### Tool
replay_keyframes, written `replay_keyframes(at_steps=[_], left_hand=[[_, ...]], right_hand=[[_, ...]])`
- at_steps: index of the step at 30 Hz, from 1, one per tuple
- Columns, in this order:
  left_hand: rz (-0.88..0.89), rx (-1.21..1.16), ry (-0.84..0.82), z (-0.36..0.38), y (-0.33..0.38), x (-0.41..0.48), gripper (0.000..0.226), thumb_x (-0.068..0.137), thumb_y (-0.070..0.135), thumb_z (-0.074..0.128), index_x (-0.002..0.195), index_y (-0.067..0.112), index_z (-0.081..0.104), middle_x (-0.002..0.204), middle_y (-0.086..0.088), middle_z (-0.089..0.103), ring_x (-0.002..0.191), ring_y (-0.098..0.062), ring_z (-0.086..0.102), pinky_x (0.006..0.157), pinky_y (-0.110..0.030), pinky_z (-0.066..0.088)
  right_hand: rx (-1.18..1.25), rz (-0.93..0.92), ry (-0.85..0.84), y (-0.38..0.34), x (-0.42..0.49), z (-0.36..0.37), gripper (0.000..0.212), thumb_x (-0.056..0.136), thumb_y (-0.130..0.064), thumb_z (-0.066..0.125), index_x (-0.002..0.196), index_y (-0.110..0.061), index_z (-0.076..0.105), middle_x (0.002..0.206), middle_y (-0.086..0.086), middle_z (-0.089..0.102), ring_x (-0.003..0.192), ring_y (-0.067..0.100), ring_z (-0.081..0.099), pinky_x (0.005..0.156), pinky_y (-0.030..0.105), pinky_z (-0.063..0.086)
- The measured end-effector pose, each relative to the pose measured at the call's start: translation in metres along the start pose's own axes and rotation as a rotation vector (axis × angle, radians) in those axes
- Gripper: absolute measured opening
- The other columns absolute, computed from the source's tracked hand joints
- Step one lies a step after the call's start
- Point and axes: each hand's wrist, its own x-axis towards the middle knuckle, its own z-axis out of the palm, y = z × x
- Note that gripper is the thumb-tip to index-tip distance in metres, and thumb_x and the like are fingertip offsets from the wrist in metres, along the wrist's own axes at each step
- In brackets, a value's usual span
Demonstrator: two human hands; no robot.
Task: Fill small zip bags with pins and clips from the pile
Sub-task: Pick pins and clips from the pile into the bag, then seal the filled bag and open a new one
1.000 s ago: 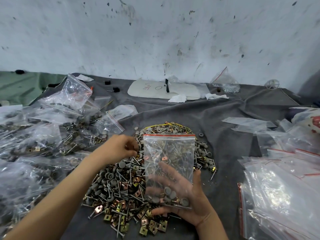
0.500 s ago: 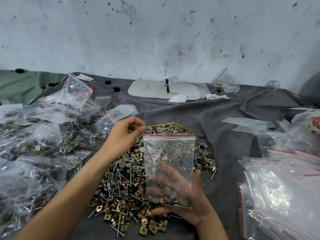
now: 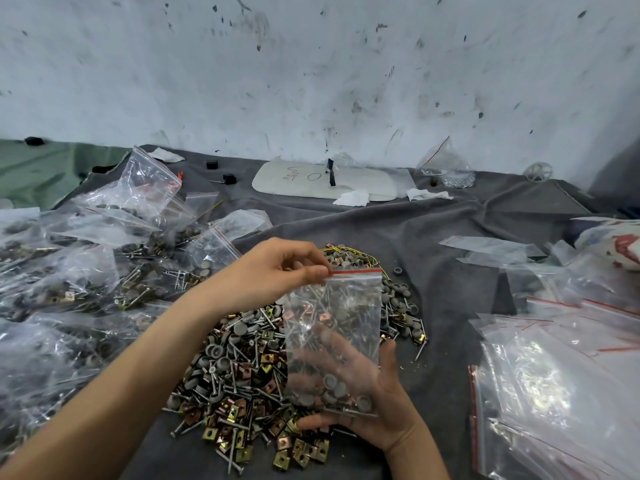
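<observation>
Now your left hand (image 3: 273,275) has come up off the pile (image 3: 239,379), and its thumb and forefinger pinch the left end of the red zip strip on the small bag (image 3: 341,317). I judge picking for this bag is done and sealing comes next; whether the mouth is already pressed closed I cannot tell. Your right hand (image 3: 384,420) holds the bag from behind and below, fingers spread behind the film and thumb at its right edge. The bag stands upright over the pile on the grey cloth (image 3: 450,271). It is clear and crinkled, with grey-capped pins and a few coppery clips settled low.
</observation>
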Motion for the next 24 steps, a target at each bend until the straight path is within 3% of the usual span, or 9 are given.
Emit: replay_keyframes(at_steps=[2, 4, 7, 9, 13, 16, 18, 20, 24], left_hand=[[0.019, 0.018, -0.002, -0.003, 0.000, -0.004, 0.008, 0.090, 0.017, 0.068, 0.094, 0.020, 0.073, 0.065, 0.013, 0.062, 0.059, -0.001, 0.051, 0.057, -0.012, 0.037], [0.039, -0.007, 0.010, -0.005, 0.002, -0.009, 0.009, 0.088, 0.011, 0.069, 0.091, 0.018, 0.073, 0.061, 0.011, 0.060, 0.057, 0.000, 0.050, 0.056, -0.009, 0.036], [0.095, 0.017, 0.056, -0.003, 0.008, -0.016, 0.012, 0.087, 0.010, 0.070, 0.089, 0.022, 0.072, 0.072, 0.001, 0.066, 0.064, -0.010, 0.058, 0.062, -0.022, 0.046], [0.157, 0.071, 0.101, 0.001, 0.010, -0.024, 0.011, 0.085, 0.012, 0.071, 0.090, 0.022, 0.072, 0.087, 0.007, 0.069, 0.081, -0.008, 0.065, 0.076, -0.028, 0.054], [0.256, -0.014, 0.178, 0.007, 0.013, -0.042, 0.007, 0.084, 0.019, 0.071, 0.089, 0.023, 0.072, 0.101, 0.009, 0.066, 0.093, -0.010, 0.065, 0.078, -0.021, 0.051], [0.280, -0.044, 0.165, 0.017, 0.018, -0.050, 0.010, 0.083, 0.019, 0.071, 0.089, 0.026, 0.072, 0.090, 0.013, 0.070, 0.085, -0.004, 0.066, 0.073, -0.013, 0.048], [0.311, -0.029, 0.173, 0.026, 0.021, -0.051, 0.012, 0.083, 0.012, 0.071, 0.091, 0.020, 0.074, 0.088, 0.014, 0.070, 0.085, -0.001, 0.066, 0.073, -0.010, 0.046], [0.309, -0.055, 0.212, 0.031, 0.022, -0.050, 0.016, 0.083, 0.005, 0.071, 0.091, 0.018, 0.074, 0.087, 0.014, 0.069, 0.083, 0.000, 0.065, 0.071, -0.009, 0.046], [0.292, -0.133, 0.204, 0.032, 0.022, -0.049, 0.020, 0.082, 0.009, 0.072, 0.096, 0.025, 0.072, 0.082, 0.013, 0.068, 0.077, -0.003, 0.063, 0.069, -0.011, 0.044]], right_hand=[[-0.021, 0.000, -0.024, 0.000, 0.000, -0.001, 0.100, 0.070, -0.074, 0.057, 0.149, -0.022, 0.023, 0.150, 0.016, 0.036, 0.129, 0.039, 0.044, 0.090, 0.058, 0.049], [-0.058, -0.023, -0.027, 0.000, 0.001, -0.001, 0.093, 0.075, -0.073, 0.052, 0.149, -0.022, 0.026, 0.153, 0.015, 0.030, 0.134, 0.038, 0.038, 0.094, 0.059, 0.046], [-0.064, -0.058, 0.061, 0.000, 0.000, 0.004, 0.093, 0.076, -0.069, 0.056, 0.148, -0.018, 0.026, 0.151, 0.015, 0.033, 0.137, 0.039, 0.033, 0.100, 0.064, 0.038], [-0.074, -0.080, 0.120, -0.003, -0.004, 0.013, 0.096, 0.070, -0.067, 0.065, 0.144, -0.015, 0.033, 0.146, 0.017, 0.042, 0.135, 0.039, 0.037, 0.100, 0.063, 0.037], [-0.384, -0.089, 0.458, -0.024, -0.023, 0.044, 0.087, 0.041, -0.065, 0.084, 0.107, -0.009, 0.071, 0.113, 0.018, 0.068, 0.102, 0.033, 0.067, 0.077, 0.038, 0.056], [-0.832, -0.242, 0.617, -0.048, -0.035, 0.074, 0.046, 0.055, -0.061, 0.080, 0.088, -0.028, 0.078, 0.092, 0.004, 0.075, 0.088, 0.014, 0.071, 0.074, 0.023, 0.054], [-0.908, -0.391, 0.707, -0.062, -0.040, 0.091, 0.021, 0.061, -0.041, 0.074, 0.081, -0.035, 0.077, 0.081, -0.003, 0.075, 0.076, 0.003, 0.069, 0.065, 0.011, 0.049], [-0.948, -0.479, 0.720, -0.070, -0.041, 0.103, 0.021, 0.062, -0.032, 0.071, 0.082, -0.032, 0.077, 0.077, -0.004, 0.075, 0.072, 0.002, 0.069, 0.060, 0.008, 0.048], [-0.987, -0.521, 0.728, -0.068, -0.041, 0.110, 0.021, 0.064, -0.036, 0.069, 0.081, -0.027, 0.076, 0.076, -0.001, 0.074, 0.068, 0.003, 0.068, 0.059, 0.013, 0.051]])
